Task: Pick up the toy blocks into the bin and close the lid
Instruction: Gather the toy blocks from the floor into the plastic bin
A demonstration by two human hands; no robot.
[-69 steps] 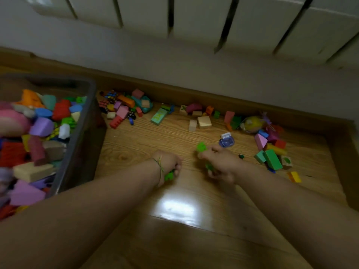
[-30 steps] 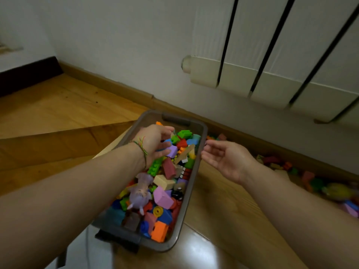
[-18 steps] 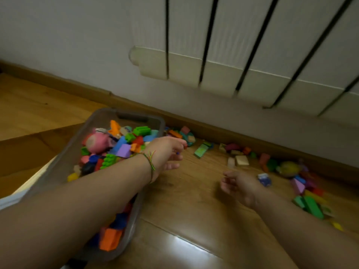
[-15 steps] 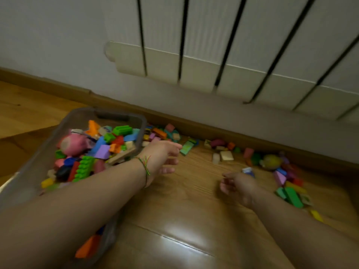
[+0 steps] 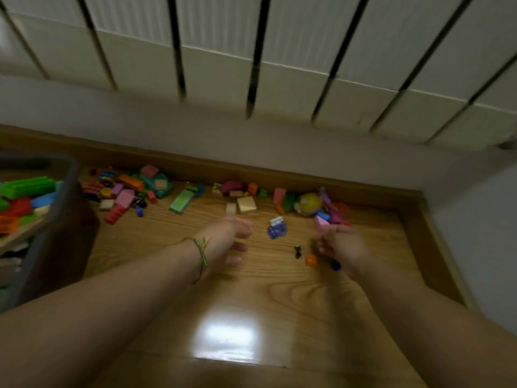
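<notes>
Toy blocks (image 5: 246, 205) lie strewn along the far edge of the floor (image 5: 251, 303), against the skirting under the white radiator (image 5: 223, 51), and are thickest toward the far right corner. At the floor's left edge stands the grey bin (image 5: 60, 228), heaped with blocks; no lid is in view.

The left hand (image 5: 226, 242) hovers above bare boards near the middle, fingers apart and relaxed, holding nothing. The right hand (image 5: 342, 245) is low beside the right-hand heap with its fingers curled, but it is too blurred to tell whether it grips anything. Between the hands lie a clear blue piece (image 5: 276, 228), a small orange block (image 5: 310, 260) and a tiny dark piece (image 5: 298, 251).

These blocks look light and rigid, so they should lift easily. The larger ones are best taken across opposite flat faces. The tiny ones need a fingertip pinch and may skid on the glossy boards.
</notes>
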